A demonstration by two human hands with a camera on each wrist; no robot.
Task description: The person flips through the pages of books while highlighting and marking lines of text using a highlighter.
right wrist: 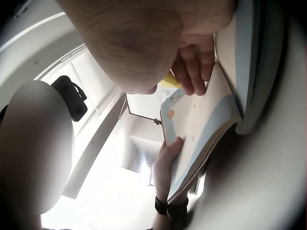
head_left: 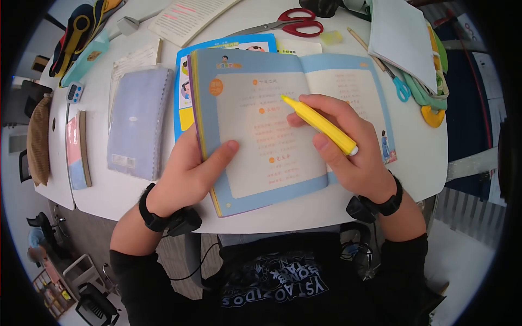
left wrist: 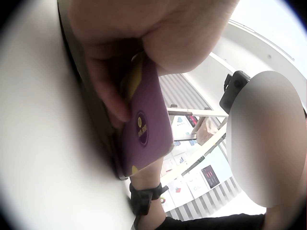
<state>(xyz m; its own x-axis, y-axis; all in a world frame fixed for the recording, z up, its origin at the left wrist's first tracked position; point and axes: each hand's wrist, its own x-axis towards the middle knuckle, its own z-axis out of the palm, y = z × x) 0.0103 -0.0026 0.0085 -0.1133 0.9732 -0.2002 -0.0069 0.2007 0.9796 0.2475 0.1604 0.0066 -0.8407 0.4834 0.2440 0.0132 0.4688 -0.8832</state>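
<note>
An open book (head_left: 239, 130) with blue-bordered pages of printed text lies in front of me in the head view. My left hand (head_left: 187, 176) grips its left edge, thumb on the page and fingers underneath. The left wrist view shows these fingers against the purple cover (left wrist: 156, 127). Over the right part of the left page, my right hand (head_left: 365, 163) holds a yellow highlighter (head_left: 321, 126) between thumb and fingers. Its tip points up and left, over the upper text lines. In the right wrist view the hand mostly hides the highlighter (right wrist: 169, 80).
Beneath the book lies a blue-edged book (head_left: 234, 41). Left of it are a lilac spiral notebook (head_left: 138, 125), a pink-and-blue book (head_left: 76, 146) and a small timer (head_left: 75, 92). Red-handled scissors (head_left: 299, 27), a pencil (head_left: 359, 41) and blue-handled scissors (head_left: 401, 88) lie beyond.
</note>
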